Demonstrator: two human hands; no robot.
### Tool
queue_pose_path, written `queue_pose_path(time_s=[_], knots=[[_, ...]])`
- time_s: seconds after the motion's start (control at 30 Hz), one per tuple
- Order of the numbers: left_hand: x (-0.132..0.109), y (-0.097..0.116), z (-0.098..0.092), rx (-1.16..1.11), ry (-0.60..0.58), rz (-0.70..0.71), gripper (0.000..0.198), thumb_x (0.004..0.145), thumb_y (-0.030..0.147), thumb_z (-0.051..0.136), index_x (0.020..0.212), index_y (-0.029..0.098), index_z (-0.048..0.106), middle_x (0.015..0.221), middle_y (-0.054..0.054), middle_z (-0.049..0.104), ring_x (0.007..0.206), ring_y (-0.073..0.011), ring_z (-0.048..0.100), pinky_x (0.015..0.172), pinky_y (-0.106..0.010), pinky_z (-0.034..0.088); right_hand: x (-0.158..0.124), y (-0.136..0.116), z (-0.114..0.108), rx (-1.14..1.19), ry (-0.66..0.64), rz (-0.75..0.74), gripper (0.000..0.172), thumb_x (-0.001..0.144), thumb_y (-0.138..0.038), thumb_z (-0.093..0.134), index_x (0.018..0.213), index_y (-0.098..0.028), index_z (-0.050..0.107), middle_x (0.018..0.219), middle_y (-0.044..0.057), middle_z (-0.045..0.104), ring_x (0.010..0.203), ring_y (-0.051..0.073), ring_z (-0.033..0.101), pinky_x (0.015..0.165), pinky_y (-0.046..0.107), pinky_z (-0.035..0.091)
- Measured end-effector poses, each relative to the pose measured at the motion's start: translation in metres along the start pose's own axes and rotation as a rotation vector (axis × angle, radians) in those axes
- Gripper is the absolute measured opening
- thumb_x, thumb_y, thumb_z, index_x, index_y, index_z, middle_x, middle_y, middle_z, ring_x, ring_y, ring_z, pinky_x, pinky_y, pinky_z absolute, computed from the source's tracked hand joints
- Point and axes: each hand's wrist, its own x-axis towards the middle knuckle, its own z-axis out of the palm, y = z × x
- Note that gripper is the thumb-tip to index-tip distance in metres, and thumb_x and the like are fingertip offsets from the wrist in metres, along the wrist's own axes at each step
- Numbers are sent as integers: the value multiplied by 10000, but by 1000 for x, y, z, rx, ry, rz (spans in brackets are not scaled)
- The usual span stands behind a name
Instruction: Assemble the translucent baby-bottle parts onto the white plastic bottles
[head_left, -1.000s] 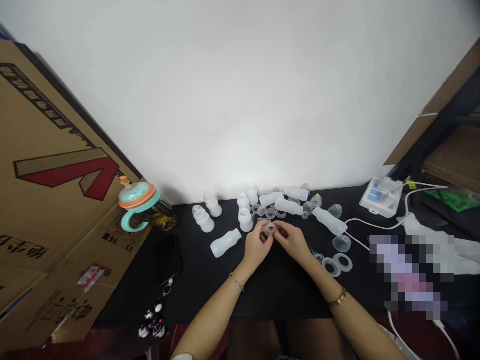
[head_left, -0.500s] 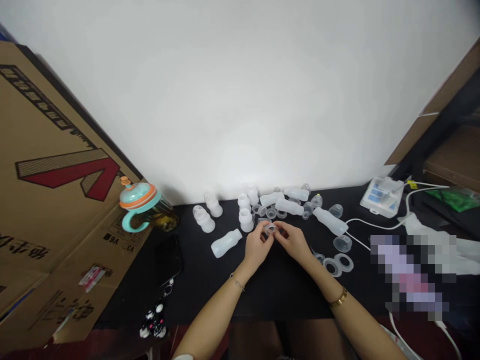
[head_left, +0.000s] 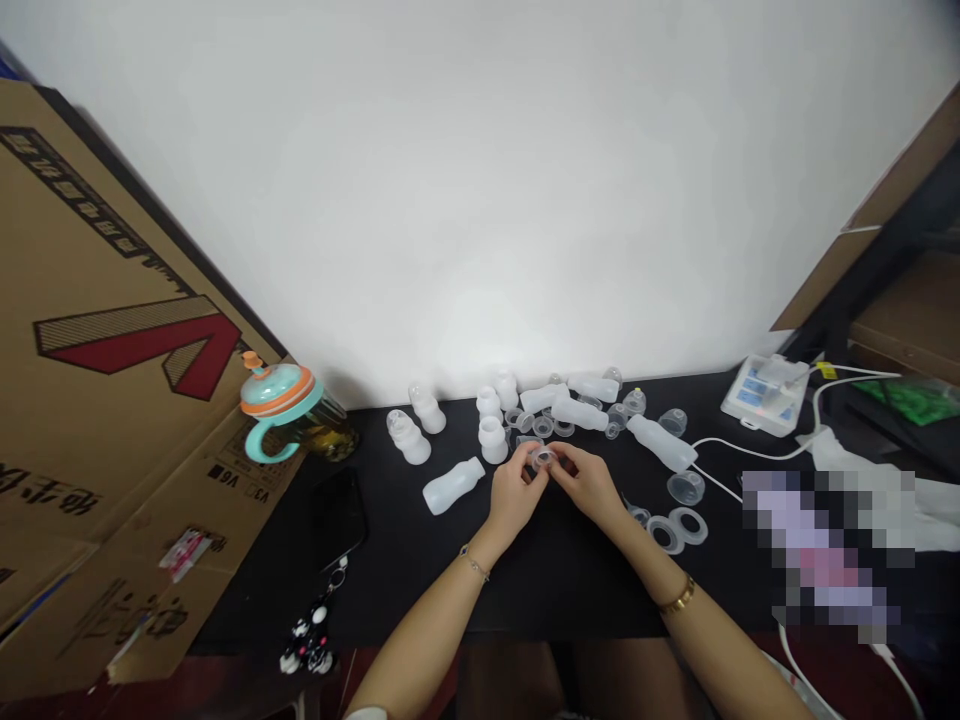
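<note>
Between the fingertips of my left hand [head_left: 517, 485] and my right hand [head_left: 589, 483] is a small translucent bottle collar [head_left: 541, 457], gripped from both sides. Whether a nipple sits inside it is too small to tell. Left of my hands, a white baby bottle [head_left: 454, 486] lies on its side. Just behind them stands an open white bottle [head_left: 493, 440], with two more like it at the back. Loose clear collars [head_left: 543, 427] and further bottles [head_left: 580, 412] lie beyond my fingers. By my right forearm are two flat translucent rings [head_left: 688, 525] and a clear dome cap [head_left: 685, 488].
Two capped bottles [head_left: 409, 438] stand at the back left. Further left are a teal-lidded jug [head_left: 277, 400], a phone [head_left: 337, 515] with a beaded charm, and a large cardboard box [head_left: 112, 350]. A white case [head_left: 765, 393], cables and a pixelated item [head_left: 817, 550] occupy the right.
Both hands stay in place around the collar. The whole view has shifted very slightly; nothing on the table has visibly moved.
</note>
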Motion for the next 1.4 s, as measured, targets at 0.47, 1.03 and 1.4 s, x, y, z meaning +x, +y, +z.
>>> queue_pose_path(time_s=[0.47,1.03,1.4], knots=[[0,1,-1,13,0,10,286,898,345,578,1138,225,679,712,34,635,547,-110,510,559,-219,368,0,-1,-1,-2,7,-4,284,908,-351,552,1058,-205,745,797,37,760,588,171,627,568,266,473],[0,1,-1,15,2,10,286,894,337,578,1137,225,680,717,34,631,545,-105,505,559,-219,363,-1,-1,0,44,-9,9,290,911,-380,554,1052,-198,731,820,44,765,579,171,614,550,271,446],[0,1,-1,9,4,16,294,881,314,582,1140,214,679,700,42,619,541,-96,497,557,-215,363,-1,0,1,32,-6,7,283,910,-365,552,1049,-196,731,830,39,770,566,158,603,556,263,434]])
